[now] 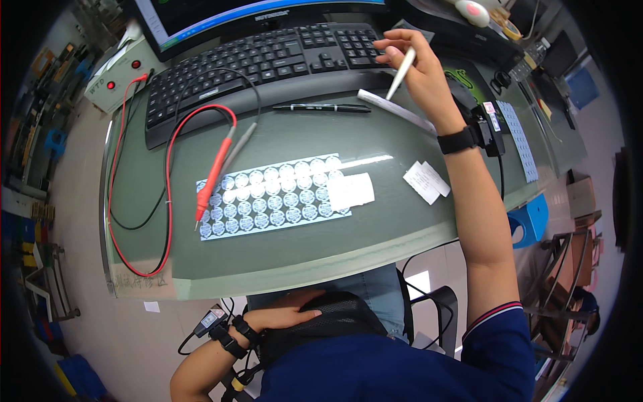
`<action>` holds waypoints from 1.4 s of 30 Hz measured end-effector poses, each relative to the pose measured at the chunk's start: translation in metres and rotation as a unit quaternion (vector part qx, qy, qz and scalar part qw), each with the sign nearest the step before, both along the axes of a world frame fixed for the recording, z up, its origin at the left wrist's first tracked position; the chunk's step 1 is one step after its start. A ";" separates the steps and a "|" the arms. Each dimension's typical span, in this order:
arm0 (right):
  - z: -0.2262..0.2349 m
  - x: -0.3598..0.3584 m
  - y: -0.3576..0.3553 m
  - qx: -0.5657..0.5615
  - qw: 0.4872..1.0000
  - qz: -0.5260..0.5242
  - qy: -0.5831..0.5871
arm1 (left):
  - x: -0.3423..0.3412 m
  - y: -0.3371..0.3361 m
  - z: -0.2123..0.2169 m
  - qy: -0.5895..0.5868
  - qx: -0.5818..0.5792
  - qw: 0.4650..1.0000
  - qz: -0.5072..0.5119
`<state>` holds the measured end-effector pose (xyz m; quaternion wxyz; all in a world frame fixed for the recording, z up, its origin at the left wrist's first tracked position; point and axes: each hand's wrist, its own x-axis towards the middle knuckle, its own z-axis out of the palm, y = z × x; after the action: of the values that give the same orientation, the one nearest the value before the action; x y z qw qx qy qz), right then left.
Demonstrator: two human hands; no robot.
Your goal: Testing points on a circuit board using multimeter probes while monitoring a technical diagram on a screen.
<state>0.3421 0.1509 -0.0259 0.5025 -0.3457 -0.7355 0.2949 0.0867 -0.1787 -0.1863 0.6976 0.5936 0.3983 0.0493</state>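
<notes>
My right hand is raised over the right end of the black keyboard, its fingers closed round a slim white tapered stick whose tip points down at the desk. Under that tip lies a long white bar. Down in my lap, my left hand rests flat on a black mesh bag, fingers stretched out and holding nothing. On the desk lies a panel of round circuit boards, with a paper slip on its right end. A red test probe lies across its left end.
A black pen lies before the keyboard. A light box with red sockets stands at the left, its red and black leads looping over the desk. Paper slips lie near my right forearm. A second panel is at the right edge.
</notes>
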 end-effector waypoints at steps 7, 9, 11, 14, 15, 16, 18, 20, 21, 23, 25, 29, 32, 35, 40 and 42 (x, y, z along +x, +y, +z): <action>-0.005 0.003 0.002 0.012 1.000 0.005 -0.012 | 0.012 0.008 0.002 0.000 0.161 0.982 -0.097; -0.005 0.003 0.003 0.015 1.000 -0.003 -0.009 | 0.010 0.007 0.014 0.003 0.173 0.980 -0.093; -0.002 0.004 0.006 0.037 0.999 -0.010 -0.022 | 0.012 0.008 0.026 0.006 0.187 0.978 -0.088; 0.000 0.005 0.005 0.039 0.999 -0.005 -0.017 | 0.010 0.009 0.034 0.023 0.188 0.978 -0.086; 0.003 0.003 0.009 0.046 0.999 0.011 -0.004 | 0.009 0.006 0.029 0.009 0.172 0.982 -0.075; 0.001 0.001 0.008 0.057 0.998 0.009 0.004 | 0.007 0.007 0.020 -0.007 0.160 0.985 -0.064; 0.000 -0.003 0.005 0.057 0.998 -0.007 -0.010 | 0.003 0.008 0.011 -0.024 0.095 0.993 -0.057; 0.001 -0.004 0.001 0.048 0.999 -0.016 -0.017 | -0.002 0.004 -0.001 -0.032 0.018 0.999 -0.026; 0.002 -0.003 -0.001 0.043 0.999 -0.016 -0.017 | -0.007 -0.003 -0.007 -0.030 -0.014 0.999 -0.005; 0.006 -0.005 -0.006 0.022 1.000 -0.015 -0.010 | -0.025 -0.020 -0.020 -0.097 -0.072 0.991 0.060; 0.003 -0.010 -0.007 0.019 1.000 -0.010 -0.006 | -0.034 -0.045 -0.016 -0.076 -0.003 0.980 0.181; 0.008 0.001 -0.014 -0.011 0.999 -0.029 -0.028 | -0.034 -0.046 0.014 -0.015 -0.006 0.977 0.213; 0.007 -0.001 -0.015 -0.023 0.999 -0.021 -0.027 | -0.035 -0.048 0.029 0.020 0.003 0.973 0.229; 0.006 -0.002 -0.019 -0.007 0.992 -0.072 -0.099 | -0.036 -0.052 0.037 0.040 0.017 0.970 0.237; 0.016 -0.006 -0.030 0.052 0.972 -0.126 -0.191 | -0.037 -0.057 0.049 0.057 0.045 0.971 0.226; 0.021 -0.008 -0.031 0.038 0.977 -0.118 -0.176 | -0.038 -0.058 0.059 0.060 0.068 0.974 0.206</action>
<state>0.3336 0.1200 -0.0050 0.4091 -0.4572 -0.7772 0.1400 0.0485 -0.2370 -0.1273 0.6049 0.5470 0.5490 0.1830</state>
